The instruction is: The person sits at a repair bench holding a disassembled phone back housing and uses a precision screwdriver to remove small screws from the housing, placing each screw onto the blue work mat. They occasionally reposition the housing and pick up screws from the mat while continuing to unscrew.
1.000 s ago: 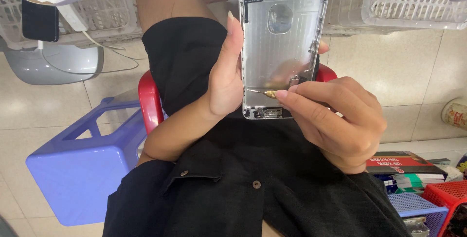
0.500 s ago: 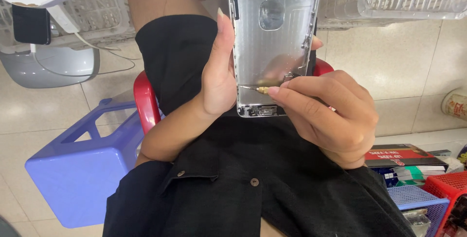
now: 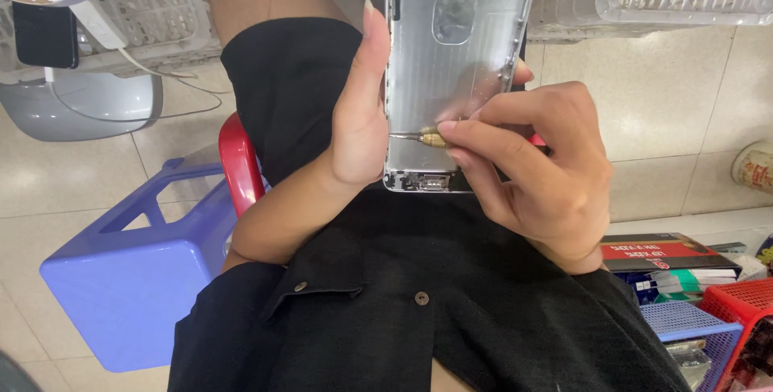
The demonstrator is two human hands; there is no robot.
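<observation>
Bare metal phone housing (image 3: 455,78), brushed silver, upright over lap.
Left hand (image 3: 358,118) clamped on its left edge; right hand (image 3: 535,171) pinching brass-tipped screwdriver (image 3: 427,138) against lower inside.

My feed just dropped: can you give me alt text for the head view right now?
The left hand holds a bare silver phone housing upright over the lap, while the right hand pinches a small brass-tipped screwdriver against its lower inside. A blue plastic stool stands on the tiled floor to the left.
</observation>
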